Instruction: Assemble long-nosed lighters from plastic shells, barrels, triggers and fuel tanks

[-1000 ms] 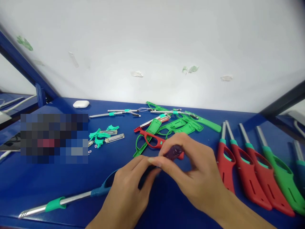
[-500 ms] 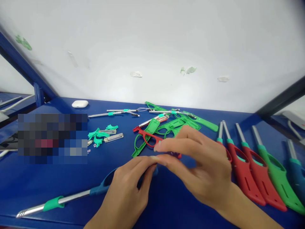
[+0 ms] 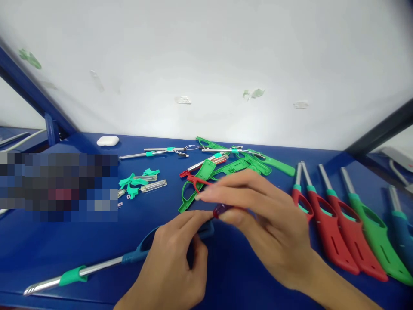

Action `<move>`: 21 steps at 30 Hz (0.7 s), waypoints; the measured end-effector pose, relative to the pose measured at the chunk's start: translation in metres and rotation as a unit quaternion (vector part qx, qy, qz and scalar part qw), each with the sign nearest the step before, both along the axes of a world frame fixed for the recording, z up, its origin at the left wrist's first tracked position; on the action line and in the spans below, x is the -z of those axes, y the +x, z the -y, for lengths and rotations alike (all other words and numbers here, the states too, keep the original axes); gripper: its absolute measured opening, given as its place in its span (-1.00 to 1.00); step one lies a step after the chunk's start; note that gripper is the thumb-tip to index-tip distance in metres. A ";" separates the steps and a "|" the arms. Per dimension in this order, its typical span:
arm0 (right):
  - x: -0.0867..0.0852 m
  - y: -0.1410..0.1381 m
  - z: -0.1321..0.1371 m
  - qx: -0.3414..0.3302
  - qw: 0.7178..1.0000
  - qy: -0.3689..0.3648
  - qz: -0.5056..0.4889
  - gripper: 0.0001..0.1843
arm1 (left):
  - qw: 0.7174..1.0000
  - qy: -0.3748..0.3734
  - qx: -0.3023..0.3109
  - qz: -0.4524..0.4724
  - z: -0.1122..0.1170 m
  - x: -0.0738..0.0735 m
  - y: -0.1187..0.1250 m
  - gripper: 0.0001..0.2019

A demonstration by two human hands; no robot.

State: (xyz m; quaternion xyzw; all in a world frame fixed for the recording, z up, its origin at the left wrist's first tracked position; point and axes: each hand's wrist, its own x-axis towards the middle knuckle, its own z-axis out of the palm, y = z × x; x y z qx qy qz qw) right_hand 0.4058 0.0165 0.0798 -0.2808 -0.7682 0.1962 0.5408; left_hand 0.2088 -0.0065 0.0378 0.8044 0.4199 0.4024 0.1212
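In front of me a long-necked blue gas lighter (image 3: pixel 133 257) lies slantwise, its metal tube pointing lower left with a loose green collar (image 3: pixel 73 275) around it. My left hand (image 3: pixel 176 254) is closed over the lighter's handle, hiding most of it. Fingers of my right hand (image 3: pixel 267 224) pinch a small glossy dark purple-red tool (image 3: pixel 221 210), handle-like in shape; its thin end is hidden at my left fingertips. Just behind the hands, a red lighter shell half (image 3: pixel 195 183) rests on green shell halves (image 3: pixel 208 170).
Several whole lighters, including a red one (image 3: pixel 332 241) and a green one (image 3: pixel 374 232), line the right side. Metal tubes with wires (image 3: pixel 155 153) lie at the back. Green plastic bits (image 3: pixel 132 181) and clear fuel tanks (image 3: pixel 155 186) sit left of centre. A white case (image 3: pixel 108 141) stands back left.
My right fingers have shifted their grip, and the purple-red tool now shows at their tips beside my left fingertips. My left thumb has moved down. The lighter has stayed almost where it was.
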 end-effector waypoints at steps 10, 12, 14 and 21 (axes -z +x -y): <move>0.006 0.000 0.001 0.046 0.998 0.016 -0.029 -0.77 | 0.998 0.012 0.004 -0.067 0.007 0.000 -0.014 -0.50; 0.006 0.003 0.000 0.040 0.999 0.001 -0.024 -0.68 | 0.995 0.031 -0.013 -0.099 0.013 0.005 -0.035 -0.52; 0.007 0.005 0.000 0.029 0.999 -0.015 -0.038 -0.59 | 0.979 0.088 -0.040 -0.180 0.019 0.012 -0.062 -0.57; -0.002 0.000 -0.012 0.036 0.999 0.007 0.020 -0.78 | 0.975 0.096 -0.075 -0.188 0.013 0.031 -0.115 -0.52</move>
